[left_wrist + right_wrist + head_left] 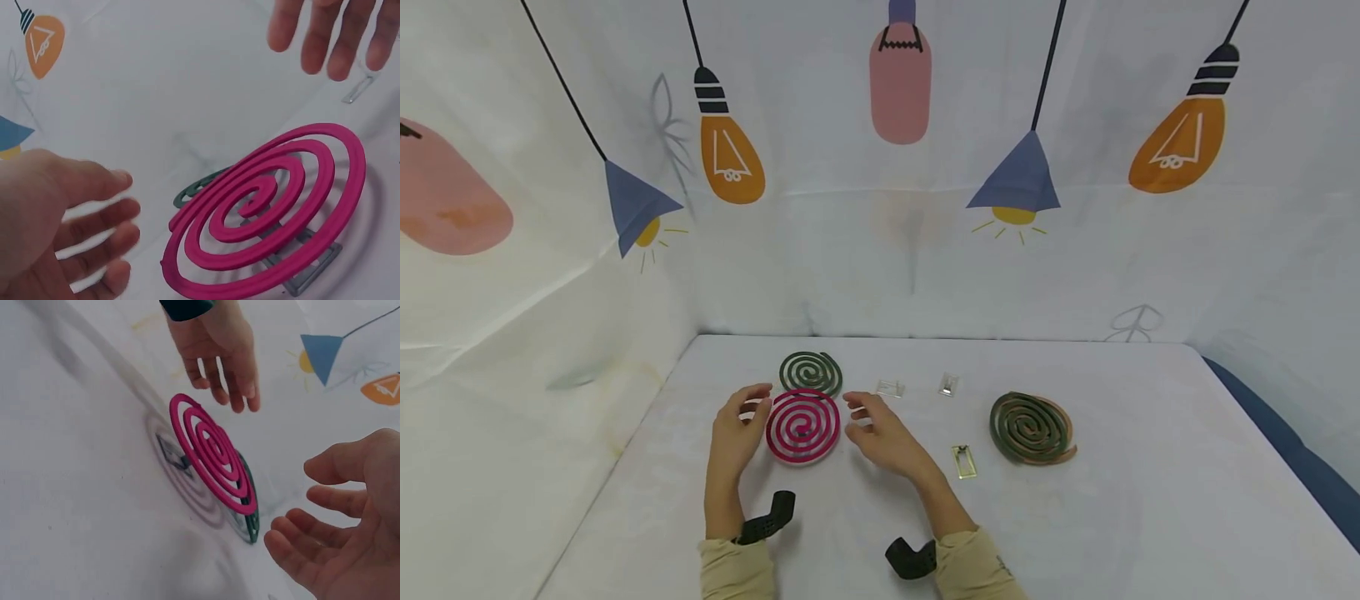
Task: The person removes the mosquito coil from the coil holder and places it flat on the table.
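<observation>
A pink mosquito coil is propped above the white table on a small metal stand, whose base shows beneath it in both wrist views. Just behind it, a green mosquito coil is partly covered by the pink one in the head view. My left hand hovers by the pink coil's left side, fingers loosely bent and holding nothing. On the other side, my right hand is held just off the coil with its fingers relaxed and bare. Gaps show between both hands and the coil in the wrist views.
To the right lies another green coil on top of a brown coil. Two silvery stands, one flat and one farther right, lie toward the back. A gold-toned stand is right of my right hand.
</observation>
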Available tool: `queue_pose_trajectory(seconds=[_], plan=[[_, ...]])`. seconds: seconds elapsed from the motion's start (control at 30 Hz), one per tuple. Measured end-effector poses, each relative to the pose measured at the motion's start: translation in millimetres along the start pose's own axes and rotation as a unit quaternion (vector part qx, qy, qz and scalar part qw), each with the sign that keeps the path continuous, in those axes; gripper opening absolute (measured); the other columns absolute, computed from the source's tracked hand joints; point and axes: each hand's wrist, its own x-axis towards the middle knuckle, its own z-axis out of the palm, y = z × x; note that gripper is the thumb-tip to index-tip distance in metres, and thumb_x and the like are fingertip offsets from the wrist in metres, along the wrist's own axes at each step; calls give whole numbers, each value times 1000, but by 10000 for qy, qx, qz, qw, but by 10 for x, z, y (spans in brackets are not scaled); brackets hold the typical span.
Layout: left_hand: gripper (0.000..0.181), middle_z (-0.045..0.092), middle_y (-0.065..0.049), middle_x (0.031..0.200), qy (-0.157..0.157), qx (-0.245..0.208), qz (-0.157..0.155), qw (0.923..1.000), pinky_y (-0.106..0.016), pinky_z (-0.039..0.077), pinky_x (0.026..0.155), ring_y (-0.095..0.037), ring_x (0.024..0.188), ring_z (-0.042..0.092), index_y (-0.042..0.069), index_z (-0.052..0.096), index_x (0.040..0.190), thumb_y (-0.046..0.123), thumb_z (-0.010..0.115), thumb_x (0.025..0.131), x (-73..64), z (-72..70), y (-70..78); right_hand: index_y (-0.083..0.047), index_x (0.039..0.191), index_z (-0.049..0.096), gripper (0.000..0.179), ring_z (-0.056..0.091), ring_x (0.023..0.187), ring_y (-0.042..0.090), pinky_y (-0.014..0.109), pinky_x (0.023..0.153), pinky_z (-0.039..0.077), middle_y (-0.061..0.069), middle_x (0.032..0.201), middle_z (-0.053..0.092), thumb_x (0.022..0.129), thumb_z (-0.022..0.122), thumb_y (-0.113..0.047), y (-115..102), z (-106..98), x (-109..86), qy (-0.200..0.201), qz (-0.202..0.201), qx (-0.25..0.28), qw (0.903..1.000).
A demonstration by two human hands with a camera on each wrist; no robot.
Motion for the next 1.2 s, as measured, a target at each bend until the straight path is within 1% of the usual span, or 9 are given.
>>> queue_pose_trajectory(seconds=[0.2, 0.4, 0.57, 0.7, 0.8, 0.93, 1.03, 1.1, 1.2], plan=[[35, 54, -19, 128, -260, 68, -484, 9985, -46, 45, 95, -33, 114, 54, 6, 52, 130, 19, 50, 97, 11, 14, -55, -7, 143, 33, 54, 41, 129, 31, 42, 101, 43, 19, 138, 35, 93, 52, -11, -9, 169, 55, 66, 174, 276, 9994], [38, 55, -22, 126, -586, 103, -600, 9964, -48, 45, 96, -37, 115, 55, 4, 49, 132, 18, 50, 97, 16, 11, -64, -11, 148, 23, 64, 35, 135, 32, 45, 103, 42, 17, 146, 26, 92, 53, -18, -27, 268, 83, 2, 534, 279, 9982], [41, 55, -24, 127, -880, 265, -672, 9935, -49, 47, 93, -41, 115, 55, 4, 47, 134, 22, 49, 97, 12, -15, -69, -4, 150, 19, 69, 41, 131, 32, 50, 107, 35, 19, 143, 36, 92, 54, -21, 0, 295, 106, -104, 673, 34, 9977], [42, 54, -26, 128, -1046, 139, -883, 9905, -43, 51, 87, -40, 113, 56, 4, 47, 135, 23, 49, 97, 1, -25, -74, 0, 149, 19, 69, 50, 123, 30, 48, 107, 36, 20, 139, 42, 93, 54, -21, 31, 311, 118, -186, 761, 63, 9969], [42, 54, -26, 127, -1084, -28, -1063, 9884, -36, 54, 79, -35, 107, 58, 4, 48, 134, 23, 50, 97, -3, -22, -70, 2, 148, 21, 67, 53, 119, 28, 44, 100, 44, 20, 141, 41, 93, 54, -17, 49, 323, 127, -223, 793, 317, 9961], [40, 57, -24, 122, -1079, -120, -1120, 9878, -29, 54, 70, -27, 97, 60, 3, 50, 132, 21, 50, 97, 5, -10, -58, 4, 147, 23, 66, 57, 108, 25, 34, 86, 51, 20, 139, 43, 91, 55, -11, 69, 322, 143, -203, 718, 608, 9954], [39, 58, -23, 119, -1078, -73, -1092, 9881, -28, 54, 68, -23, 92, 60, 1, 52, 131, 19, 50, 96, 9, -5, -51, 4, 146, 25, 65, 58, 99, 19, 25, 78, 49, 20, 136, 46, 90, 56, -9, 73, 306, 147, -169, 648, 710, 9952], [38, 58, -23, 119, -1094, -46, -1104, 9878, -28, 54, 69, -22, 90, 60, 1, 52, 130, 18, 50, 96, 8, -7, -50, 5, 145, 27, 63, 59, 95, 19, 23, 76, 48, 22, 135, 46, 90, 55, -7, -20, 266, 120, -166, 653, 782, 9947], [37, 57, -23, 119, -1102, -30, -1109, 9877, -29, 55, 69, -22, 90, 60, 0, 53, 130, 16, 51, 96, 15, -9, -54, 3, 145, 30, 62, 61, 90, 18, 23, 75, 49, 20, 134, 48, 90, 55, -8, -12, 254, 136, -150, 673, 818, 9943]])
